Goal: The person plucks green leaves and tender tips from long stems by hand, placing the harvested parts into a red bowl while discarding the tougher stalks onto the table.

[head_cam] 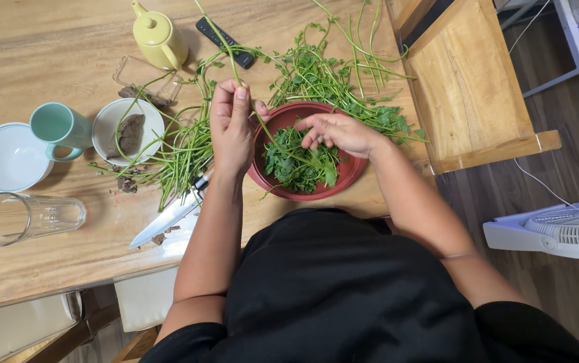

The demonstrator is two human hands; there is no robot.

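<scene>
Left grip [231,124] pinches a green stem [225,47] above the red bowl [353,171]; right grip [336,131], fingers loose, touches leaves [296,165] inside. Better to hold the stem steady and strip leaves over the bowl.

A long thin green stem [236,64] ran slantwise from the table's far edge down into the red bowl [350,176], pinched partway along between the thumb and fingers of the left hand [231,128], its lower end reaching the leaves under the right hand [338,131]. The bowl, round and shallow, sat close to the table's near edge toward its right end and held a loose heap of plucked green leaves [297,165], dark and fresh, piled mostly in its middle and near side.
</scene>
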